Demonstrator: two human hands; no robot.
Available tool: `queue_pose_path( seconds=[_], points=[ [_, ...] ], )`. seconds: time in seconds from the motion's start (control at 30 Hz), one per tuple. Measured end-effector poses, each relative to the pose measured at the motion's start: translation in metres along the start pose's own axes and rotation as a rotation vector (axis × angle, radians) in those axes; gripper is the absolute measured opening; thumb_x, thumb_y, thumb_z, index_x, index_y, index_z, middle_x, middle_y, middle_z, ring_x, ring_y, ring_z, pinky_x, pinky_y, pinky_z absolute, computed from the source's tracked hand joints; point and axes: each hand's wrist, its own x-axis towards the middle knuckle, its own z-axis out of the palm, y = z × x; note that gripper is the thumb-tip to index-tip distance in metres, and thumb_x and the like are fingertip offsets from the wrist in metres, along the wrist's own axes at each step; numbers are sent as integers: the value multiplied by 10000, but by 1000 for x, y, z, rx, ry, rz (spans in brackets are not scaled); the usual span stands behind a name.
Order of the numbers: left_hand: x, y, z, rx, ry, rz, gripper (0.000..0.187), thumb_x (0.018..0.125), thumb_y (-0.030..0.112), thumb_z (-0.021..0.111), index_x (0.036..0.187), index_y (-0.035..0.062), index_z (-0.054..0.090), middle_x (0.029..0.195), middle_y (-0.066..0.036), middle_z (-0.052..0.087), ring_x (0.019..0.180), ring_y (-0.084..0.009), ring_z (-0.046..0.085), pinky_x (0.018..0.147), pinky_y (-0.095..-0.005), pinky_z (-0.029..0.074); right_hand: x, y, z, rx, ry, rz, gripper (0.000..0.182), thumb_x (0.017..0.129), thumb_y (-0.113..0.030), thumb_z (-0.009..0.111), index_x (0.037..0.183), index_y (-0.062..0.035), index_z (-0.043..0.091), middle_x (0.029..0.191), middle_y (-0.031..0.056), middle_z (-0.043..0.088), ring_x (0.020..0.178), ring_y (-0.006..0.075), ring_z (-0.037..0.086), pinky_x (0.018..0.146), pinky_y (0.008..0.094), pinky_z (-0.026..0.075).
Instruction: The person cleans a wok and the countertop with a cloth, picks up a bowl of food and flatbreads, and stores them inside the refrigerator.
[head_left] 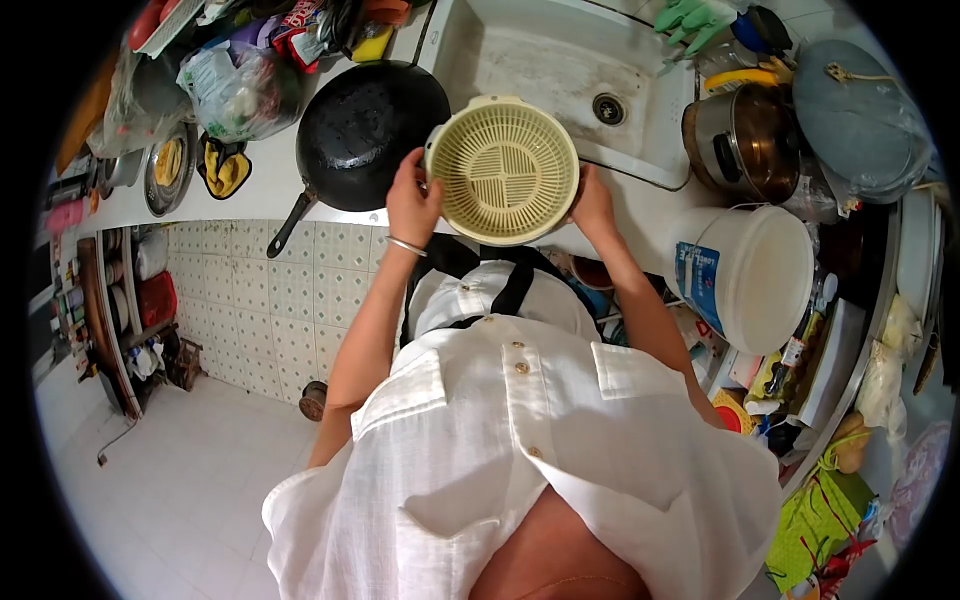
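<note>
Both my hands hold a pale yellow-green plastic colander by its sides, above the front edge of the counter. My left hand, with a bangle at the wrist, grips the rim on the left. On the opposite side my right hand is at the rim, its fingers partly hidden behind the colander. The slotted bottom shows nothing lying in it. Just left of my left hand a black frying pan rests upside down, its handle reaching over the counter's edge.
Behind the colander is a white sink with a drain. A steel pot and a white bucket stand on the right. A filled plastic bag and a metal dish are at the left.
</note>
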Motion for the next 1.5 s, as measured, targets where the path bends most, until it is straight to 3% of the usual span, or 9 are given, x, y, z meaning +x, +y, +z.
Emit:
queue_pose_path(
  seconds=[0.27, 0.43, 0.53, 0.63, 0.73, 0.87, 1.07, 1.23, 1.5],
  points=[
    [-9, -9, 29, 65, 5, 1, 501, 795, 149, 648, 1239, 19, 457, 929, -161, 572, 737, -228, 598, 640, -330, 486, 0, 30, -10, 112, 105, 83, 322, 931, -323, 428, 1035, -60, 582, 734, 90, 633, 555, 212, 600, 569, 331, 463],
    [-28, -48, 41, 52, 297, -62, 540, 875, 392, 569, 1211, -17, 462, 1000, -179, 536, 891, -236, 546, 792, -369, 448, 15, 38, 5, 692, -125, 266, 673, 915, -579, 347, 1381, -93, 347, 1345, 73, 405, 1164, 209, 416, 866, 334, 399],
    [-29, -16, 35, -1141, -233, -930, 765, 825, 717, 344, 1345, 160, 408, 1324, -49, 475, 1185, -223, 477, 1001, -364, 367, 27, 47, 27, 919, -306, 251, 697, 913, -629, 236, 1419, -153, 286, 1427, 27, 332, 1312, 178, 281, 1064, 367, 255],
    [-30, -42, 70, -1194, -201, -676, 686, 912, 602, 295, 1362, 88, 360, 1315, -71, 475, 1196, -192, 456, 1012, -360, 362, 28, 44, 31, 1087, -352, 241, 669, 925, -600, 242, 1393, -127, 313, 1410, 57, 352, 1291, 195, 326, 1041, 354, 303],
    [-31, -35, 55, -1062, -248, -838, 1003, 756, 625, 599, 1389, 6, 127, 1351, -178, 342, 1206, -261, 417, 1007, -384, 374, 27, 45, 27, 1078, -381, 291, 670, 931, -592, 229, 1395, -116, 319, 1386, 65, 397, 1267, 218, 377, 1029, 360, 335],
    [-19, 16, 10, -1072, -297, -496, 1055, 752, 678, 554, 1387, -20, 80, 1376, -179, 288, 1258, -253, 327, 1054, -379, 289, 10, 2, -8, 1013, -398, 247, 671, 931, -589, 229, 1389, -107, 324, 1357, 71, 431, 1249, 222, 404, 1013, 360, 360],
    [41, 3, -68, -820, 63, -356, 718, 870, 589, 458, 1168, -62, 518, 1059, -120, 594, 968, -140, 539, 849, -286, 451, 31, -109, -4, 1027, -598, -102, 670, 945, -552, 241, 1388, -52, 290, 1388, 111, 381, 1261, 234, 389, 1041, 380, 334],
    [112, -71, -150, -936, 192, -394, 751, 876, 602, 421, 1220, -63, 476, 1125, -158, 566, 1023, -199, 527, 892, -320, 419, 71, -232, 57, 924, -742, -75, 564, 917, -281, 396, 1400, -64, 204, 1371, 111, 362, 1231, 235, 401, 1008, 423, 359],
    [229, -116, -308, -879, 183, -321, 841, 860, 656, 380, 1235, -91, 477, 1174, -170, 557, 1075, -214, 506, 935, -301, 379, 151, -372, 177, 887, -793, -214, 662, 906, -529, 403, 1361, -57, 308, 1365, 87, 411, 1226, 209, 432, 990, 414, 374]
  ],
)
